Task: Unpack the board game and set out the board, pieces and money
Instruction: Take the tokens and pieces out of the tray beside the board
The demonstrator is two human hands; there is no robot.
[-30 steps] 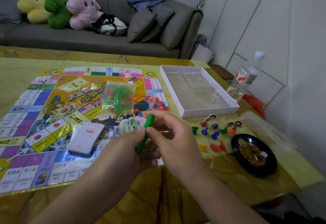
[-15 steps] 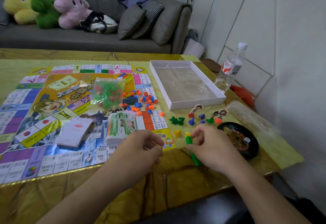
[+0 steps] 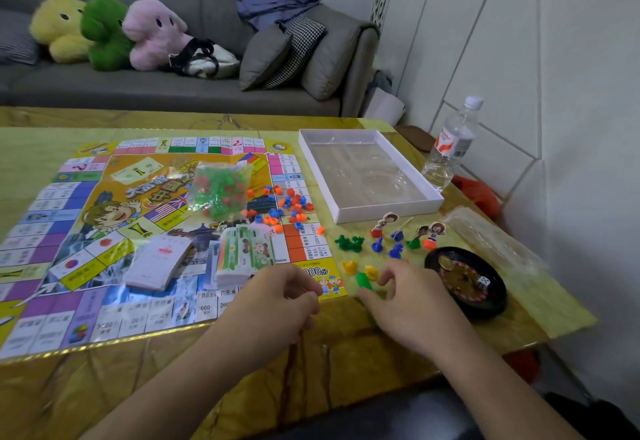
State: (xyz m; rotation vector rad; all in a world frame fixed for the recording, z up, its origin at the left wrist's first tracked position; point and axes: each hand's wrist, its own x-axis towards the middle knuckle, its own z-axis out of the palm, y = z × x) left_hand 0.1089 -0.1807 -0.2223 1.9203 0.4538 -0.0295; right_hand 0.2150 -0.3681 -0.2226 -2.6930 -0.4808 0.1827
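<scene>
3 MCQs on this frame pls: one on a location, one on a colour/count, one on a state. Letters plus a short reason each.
1. Where does the sealed bag of small green and red pieces lie?
A. in the white box
B. on the game board
C. on the sofa

2. How many plush toys sit on the sofa, and in which colours?
A. two: blue, white
B. four, all pink
C. three: yellow, green, pink

3. What state is the white box tray in?
A. open, only a clear plastic insert inside
B. closed with a lid
C. filled with money

Answers:
1 B, the bag rests near the middle of the board.
2 C, the yellow, green and pink toys sit side by side.
3 A, no lid, nothing but the clear insert shows inside.
</scene>
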